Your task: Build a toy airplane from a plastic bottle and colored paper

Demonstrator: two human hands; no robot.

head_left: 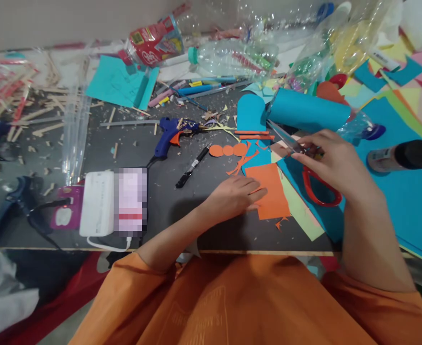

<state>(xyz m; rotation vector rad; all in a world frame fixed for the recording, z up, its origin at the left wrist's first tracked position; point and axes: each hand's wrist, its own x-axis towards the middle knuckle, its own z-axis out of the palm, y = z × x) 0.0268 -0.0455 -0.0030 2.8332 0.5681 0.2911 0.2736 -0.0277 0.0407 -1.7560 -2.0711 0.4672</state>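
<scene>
My left hand (234, 197) rests palm down with its fingertips on the left part of an orange paper sheet (273, 194). To the right, my right hand (325, 155) grips scissors with red handles (309, 191) near the pivot; the blades point up and left towards a blue paper-covered cylinder (307, 111). Three orange paper circles (228, 150) lie in a row above my left hand. Orange strips (254, 134) cross a blue paper piece with a rounded top (251, 112). Curled orange scraps (243, 160) lie just above the orange sheet.
A blue glue gun (171, 134) and a black pen (193, 165) lie left of centre. A white power bank (96, 203) sits beside a phone. Plastic bottles (232, 53) line the back. A black-capped bottle (401, 155) lies on blue sheets at right.
</scene>
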